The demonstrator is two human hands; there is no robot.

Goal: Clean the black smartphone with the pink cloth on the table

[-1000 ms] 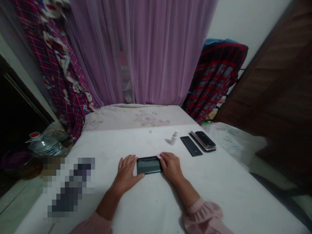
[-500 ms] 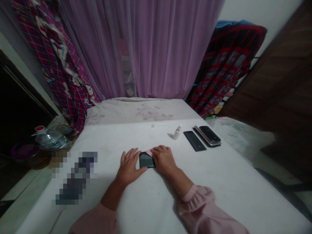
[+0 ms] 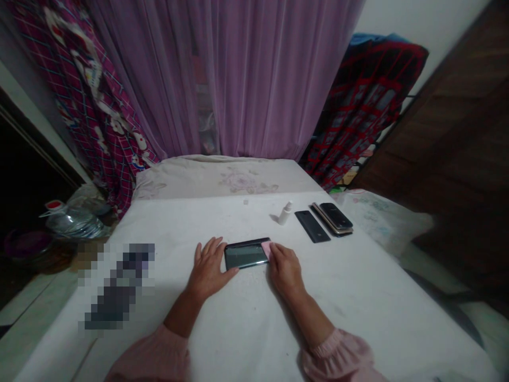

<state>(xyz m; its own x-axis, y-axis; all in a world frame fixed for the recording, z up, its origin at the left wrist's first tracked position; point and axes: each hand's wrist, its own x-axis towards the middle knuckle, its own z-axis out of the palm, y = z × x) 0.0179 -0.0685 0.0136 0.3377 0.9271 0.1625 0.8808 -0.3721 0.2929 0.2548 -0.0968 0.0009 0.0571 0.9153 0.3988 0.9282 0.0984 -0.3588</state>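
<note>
A dark smartphone (image 3: 245,255) lies flat on the white-covered table, its long side running left to right. My left hand (image 3: 207,268) steadies its left end, thumb at the near edge and index finger at the far corner, the other fingers spread on the cloth. Pinched in my right hand (image 3: 287,268) is a small pink cloth (image 3: 266,248), pressed on the phone's right end. Beyond the right hand stands a small white spray bottle (image 3: 285,213). To its right lie a dark phone back (image 3: 312,226) and a stack of phones (image 3: 336,216).
A blurred-out patch covers a dark object (image 3: 117,286) on the table's left side. A big water bottle (image 3: 75,220) stands off the left edge. Purple curtains (image 3: 254,79) hang behind the table (image 3: 230,339); a plastic bag (image 3: 382,223) lies past its right edge.
My right hand has slid right along the phone with the pink cloth, uncovering more of the screen. The left hand keeps its place at the left end. The view has shifted slightly.
</note>
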